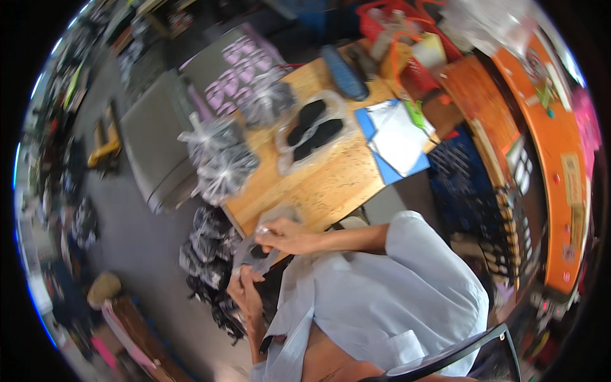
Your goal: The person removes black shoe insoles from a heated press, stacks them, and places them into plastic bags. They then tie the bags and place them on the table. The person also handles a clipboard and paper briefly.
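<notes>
A clear plastic bag (pixel 242 254) with something black in it hangs at the table's near left corner, gripped by both hands. My right hand (pixel 283 235) is closed on its upper part, with fingers bent inward. Lower down, my left hand (pixel 245 288) pinches the bag's edge. What the black content is, I cannot make out. On the wooden table (pixel 331 191) lies an open clear bag (pixel 284 159) with black sole-shaped pieces (pixel 312 134) on it. Tied clear bags with dark contents (pixel 223 159) stand at the table's left edge.
More filled bags (pixel 207 239) sit on the floor beside the table. A blue clipboard with white papers (pixel 398 137) and a blue shoe (pixel 344 73) lie farther back. Purple cut-out shapes (pixel 238 70) cover a surface behind. An orange bench (pixel 554 191) stands right; a yellow pallet jack (pixel 105 143) left.
</notes>
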`<state>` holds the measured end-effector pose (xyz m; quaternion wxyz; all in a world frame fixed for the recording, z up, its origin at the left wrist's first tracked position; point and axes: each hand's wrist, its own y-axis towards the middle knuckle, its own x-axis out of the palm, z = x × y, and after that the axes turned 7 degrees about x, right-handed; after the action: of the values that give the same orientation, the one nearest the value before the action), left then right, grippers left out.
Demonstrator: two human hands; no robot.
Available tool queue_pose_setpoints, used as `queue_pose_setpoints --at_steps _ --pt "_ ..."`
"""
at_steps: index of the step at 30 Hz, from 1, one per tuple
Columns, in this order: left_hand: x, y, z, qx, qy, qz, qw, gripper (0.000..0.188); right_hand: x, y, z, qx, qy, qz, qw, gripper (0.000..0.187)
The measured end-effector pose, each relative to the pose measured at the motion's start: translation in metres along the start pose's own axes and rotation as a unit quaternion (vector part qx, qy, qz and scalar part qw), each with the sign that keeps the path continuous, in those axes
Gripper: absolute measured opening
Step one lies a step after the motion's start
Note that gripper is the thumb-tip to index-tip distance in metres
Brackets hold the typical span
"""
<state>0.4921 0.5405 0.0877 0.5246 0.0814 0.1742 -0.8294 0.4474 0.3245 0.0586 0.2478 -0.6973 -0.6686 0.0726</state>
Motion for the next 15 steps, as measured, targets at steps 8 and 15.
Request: queue_pose_setpoints --at_steps 8,15 --pt "0.004 0.020 0.014 0.048 -0.119 0.042 0.991 0.025 0.007 -0.005 -0.005 -0.049 0.044 0.006 0.998 0.030" --pt "0.012 0.035 0.014 0.085 -0.125 -0.010 0.989 0.023 0.005 -0.013 -0.013 -0.015 -0.007 -0.001 1.000 0.034"
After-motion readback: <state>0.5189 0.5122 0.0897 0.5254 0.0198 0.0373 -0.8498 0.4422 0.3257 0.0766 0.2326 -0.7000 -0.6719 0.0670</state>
